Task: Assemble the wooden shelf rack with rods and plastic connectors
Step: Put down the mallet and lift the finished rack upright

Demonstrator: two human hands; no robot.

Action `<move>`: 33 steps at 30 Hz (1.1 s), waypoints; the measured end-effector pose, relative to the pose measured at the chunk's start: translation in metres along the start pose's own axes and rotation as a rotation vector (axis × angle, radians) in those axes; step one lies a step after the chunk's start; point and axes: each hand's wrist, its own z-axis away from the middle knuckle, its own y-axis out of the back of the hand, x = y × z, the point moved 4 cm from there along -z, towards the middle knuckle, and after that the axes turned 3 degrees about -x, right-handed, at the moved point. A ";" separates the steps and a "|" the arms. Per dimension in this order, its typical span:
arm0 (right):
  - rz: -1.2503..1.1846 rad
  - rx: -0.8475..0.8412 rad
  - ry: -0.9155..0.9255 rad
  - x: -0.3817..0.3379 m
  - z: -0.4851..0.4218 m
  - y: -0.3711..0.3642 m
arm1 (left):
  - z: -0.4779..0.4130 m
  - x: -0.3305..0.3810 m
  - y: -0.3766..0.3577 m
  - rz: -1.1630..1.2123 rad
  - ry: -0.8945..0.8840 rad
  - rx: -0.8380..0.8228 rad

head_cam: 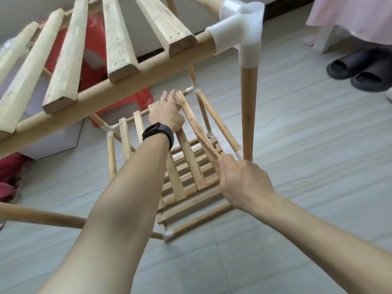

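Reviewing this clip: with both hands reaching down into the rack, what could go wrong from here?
1. The slat gripped by the right hand lies skewed against the other slats; it might slip through a gap.
2. The left hand rests on those slats, so leaning could shift them or strain the white connector nearby.

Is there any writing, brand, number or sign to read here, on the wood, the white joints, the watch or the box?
No readable text anywhere in this view.
Wristwatch: screen dark, nothing legible.
White plastic connector: plain, no marking.
Wooden slats: bare wood, small holes only.
White box: blank side, no label shows.
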 end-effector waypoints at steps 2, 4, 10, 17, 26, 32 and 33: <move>0.003 0.006 0.008 -0.001 0.001 0.001 | -0.003 0.002 -0.001 -0.039 -0.014 0.125; -0.010 0.018 0.018 -0.002 0.001 0.003 | 0.001 0.006 -0.002 -0.076 -0.028 0.218; -0.058 -0.126 -0.027 0.000 0.003 0.006 | 0.016 -0.005 0.014 0.022 -0.080 0.319; -0.393 -0.003 0.030 0.020 0.065 0.044 | 0.117 -0.021 0.034 1.304 0.381 0.234; -0.475 0.170 -0.030 0.038 0.169 0.110 | 0.259 0.045 0.049 1.780 0.202 -0.478; -0.365 0.166 -0.012 0.035 0.207 0.142 | 0.307 0.077 0.064 1.841 0.123 -0.588; -0.351 0.168 -0.007 0.036 0.213 0.145 | 0.311 0.081 0.067 1.848 0.114 -0.580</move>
